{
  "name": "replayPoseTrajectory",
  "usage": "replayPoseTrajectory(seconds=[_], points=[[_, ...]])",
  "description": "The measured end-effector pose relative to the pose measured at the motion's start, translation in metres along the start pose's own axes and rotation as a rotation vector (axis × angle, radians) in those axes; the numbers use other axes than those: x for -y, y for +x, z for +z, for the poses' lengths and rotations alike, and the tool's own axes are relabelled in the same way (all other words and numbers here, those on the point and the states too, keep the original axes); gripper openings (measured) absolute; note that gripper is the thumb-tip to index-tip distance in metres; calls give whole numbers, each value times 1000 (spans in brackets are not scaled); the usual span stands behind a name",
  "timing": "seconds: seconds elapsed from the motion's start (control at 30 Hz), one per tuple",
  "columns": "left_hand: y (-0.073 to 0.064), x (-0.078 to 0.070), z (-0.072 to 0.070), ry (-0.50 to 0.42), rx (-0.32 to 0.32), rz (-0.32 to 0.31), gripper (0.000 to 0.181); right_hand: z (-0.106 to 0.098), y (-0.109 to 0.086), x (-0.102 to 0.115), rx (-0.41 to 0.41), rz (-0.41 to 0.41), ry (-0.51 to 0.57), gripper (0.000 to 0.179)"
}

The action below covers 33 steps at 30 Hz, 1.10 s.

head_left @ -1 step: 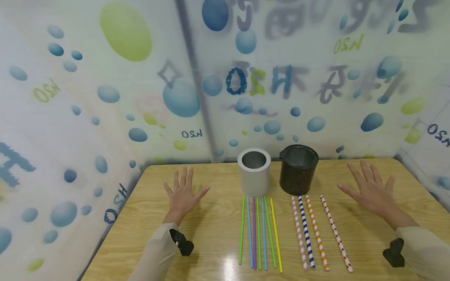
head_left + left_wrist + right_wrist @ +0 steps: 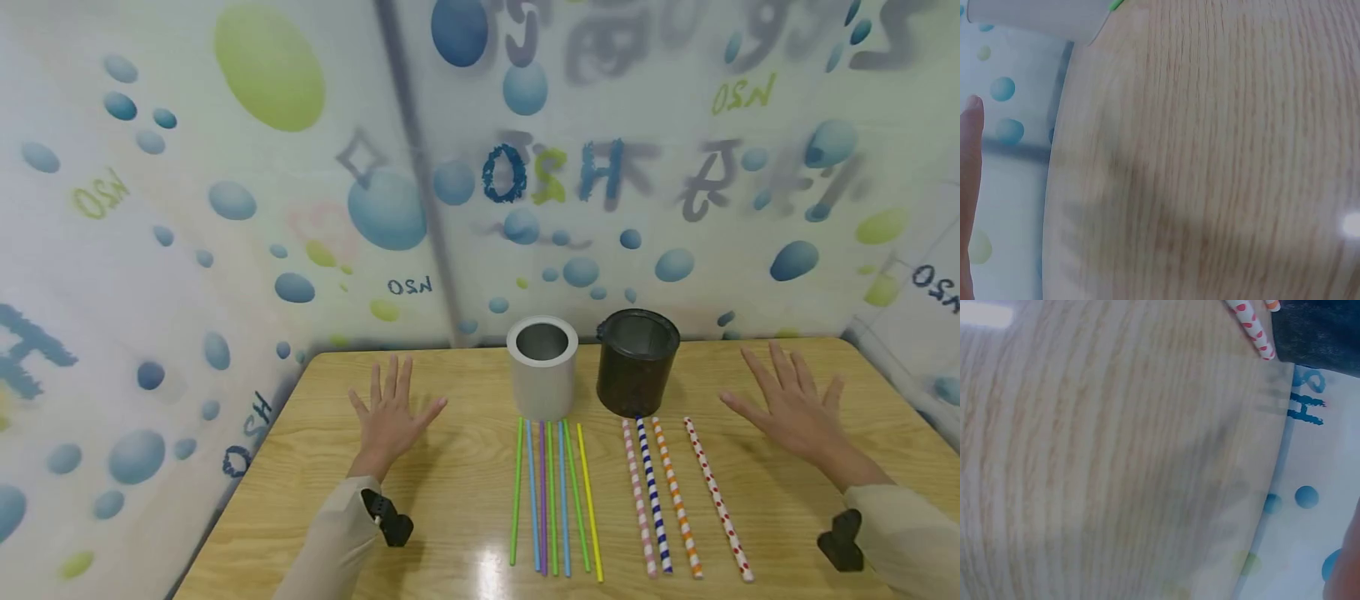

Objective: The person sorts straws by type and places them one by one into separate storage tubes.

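My left hand (image 2: 387,421) is spread with straight fingers over the table's left side, holding nothing. On the right, my right hand (image 2: 795,408) is likewise spread and holds nothing. Between them lies a row of several thin plain sticks or straws, including a purple one (image 2: 543,500) and a yellow one (image 2: 589,500). To their right are patterned paper straws: pink-striped (image 2: 639,500), blue-striped (image 2: 655,500), orange-striped (image 2: 678,500) and red-dotted (image 2: 717,497), the last nearest my right hand. Behind the rows stand a light grey cup (image 2: 543,387) and a black bucket-like container (image 2: 634,379), both upright.
The wooden table (image 2: 450,500) ends at a patterned wall covering (image 2: 480,250) close behind the two containers. Another printed panel (image 2: 112,333) rises along the left side. A dark wrist camera (image 2: 387,517) sits on the left sleeve, another camera (image 2: 842,542) on the right.
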State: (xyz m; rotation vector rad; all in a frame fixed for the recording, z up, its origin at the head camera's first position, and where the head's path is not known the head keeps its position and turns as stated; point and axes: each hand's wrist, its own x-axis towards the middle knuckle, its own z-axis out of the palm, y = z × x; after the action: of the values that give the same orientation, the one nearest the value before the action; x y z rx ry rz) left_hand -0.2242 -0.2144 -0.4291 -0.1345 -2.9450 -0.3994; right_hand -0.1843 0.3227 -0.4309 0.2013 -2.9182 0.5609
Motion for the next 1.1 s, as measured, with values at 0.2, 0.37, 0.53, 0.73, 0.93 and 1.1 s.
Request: replayPoseTrajectory(seconds=[0.2, 0.37, 0.53, 0.73, 0.93, 1.1], points=[[-1, 3, 6, -22, -9, 4, 92, 4, -4, -6, 6, 24, 9, 84], [1, -4, 7, -58, -11, 29, 89, 6, -10, -8, -3, 21, 22, 83], [12, -31, -2, -291, -100, 107, 68, -5, -15, 7, -7, -56, 132, 76], [35, -74, -16, -721, -115, 93, 30, -14, -18, 47, 75, -88, 291, 45], [53, -105, -14, -963, -50, 60, 29, 1, -19, 83, 198, -111, 453, 34], [61, -120, -7, -1081, 11, 19, 29, 24, -16, 108, 270, -161, 647, 34]])
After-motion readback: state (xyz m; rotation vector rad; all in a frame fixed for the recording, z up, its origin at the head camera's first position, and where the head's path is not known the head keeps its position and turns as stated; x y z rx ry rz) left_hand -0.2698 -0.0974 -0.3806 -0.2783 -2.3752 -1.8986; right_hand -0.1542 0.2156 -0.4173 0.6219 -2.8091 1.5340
